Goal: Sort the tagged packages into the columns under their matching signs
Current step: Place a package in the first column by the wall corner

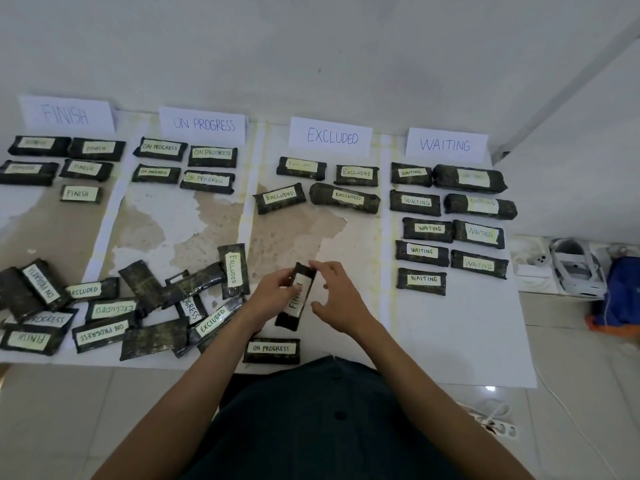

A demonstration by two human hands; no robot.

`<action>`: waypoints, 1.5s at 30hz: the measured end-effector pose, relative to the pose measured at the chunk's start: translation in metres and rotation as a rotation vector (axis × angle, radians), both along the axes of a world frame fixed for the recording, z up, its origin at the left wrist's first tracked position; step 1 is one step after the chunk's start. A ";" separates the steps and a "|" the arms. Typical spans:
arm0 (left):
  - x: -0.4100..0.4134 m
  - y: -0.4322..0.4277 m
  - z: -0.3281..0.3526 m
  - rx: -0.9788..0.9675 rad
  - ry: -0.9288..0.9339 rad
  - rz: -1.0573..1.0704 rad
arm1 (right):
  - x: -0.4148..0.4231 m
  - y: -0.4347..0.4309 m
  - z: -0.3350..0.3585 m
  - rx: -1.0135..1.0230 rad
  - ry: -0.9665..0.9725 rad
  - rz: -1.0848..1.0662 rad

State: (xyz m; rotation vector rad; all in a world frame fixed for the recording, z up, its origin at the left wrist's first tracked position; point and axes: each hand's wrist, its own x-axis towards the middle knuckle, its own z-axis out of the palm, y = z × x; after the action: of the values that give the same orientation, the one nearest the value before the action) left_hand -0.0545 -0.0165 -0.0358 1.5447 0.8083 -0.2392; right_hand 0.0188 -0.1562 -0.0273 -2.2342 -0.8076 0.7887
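The left hand has the package: fingers and thumb are curled round its left edge, and it is held above the sheet. Its tag reads FINISH, and its long side points away, leaning a little to the right. The right hand is just beside it, fingers spread and loosely curved, not wrapped round anything. Forefinger by the top end, thumb by the right edge; whether either touches cannot be told.

The package hangs over the near end of the lane under the EXCLUDED sign, well apart from the FINISH sign at far left.

Along the wall, five packages lie under FINISH. Four lie under the ON PROGRESS sign and four under EXCLUDED. Under the WAITING sign there are nine, in two rows running down.

At near left is the pile, unsorted. Its packages overlap at all angles, with FINISH, EXCLUDED and ON PROGRESS tags showing and some face down. One ON PROGRESS package lies alone just below the hands, close to the person's body.

On the floor off to the right are a white headset and a blue bag, with a power strip nearer.
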 end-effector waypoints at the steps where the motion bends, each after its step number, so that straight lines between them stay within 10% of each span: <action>1: 0.002 -0.001 0.001 0.061 -0.007 -0.078 | 0.003 -0.002 0.000 -0.045 -0.137 0.102; 14: 0.018 -0.005 0.012 0.365 0.011 -0.542 | 0.025 -0.009 0.009 -0.093 -0.617 0.496; 31: -0.099 0.167 0.021 1.153 -0.068 -0.447 | -0.043 0.175 0.027 -0.036 -0.346 0.407; 45: -0.183 0.382 -0.001 1.177 0.211 -0.306 | -0.111 0.351 0.017 -0.184 -0.077 0.419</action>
State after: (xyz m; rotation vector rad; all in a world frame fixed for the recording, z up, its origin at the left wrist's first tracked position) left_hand -0.2370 0.3650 -0.0371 2.7961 0.9251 -0.1438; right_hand -0.0926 0.1947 -0.0106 -2.2960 -1.3150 1.0086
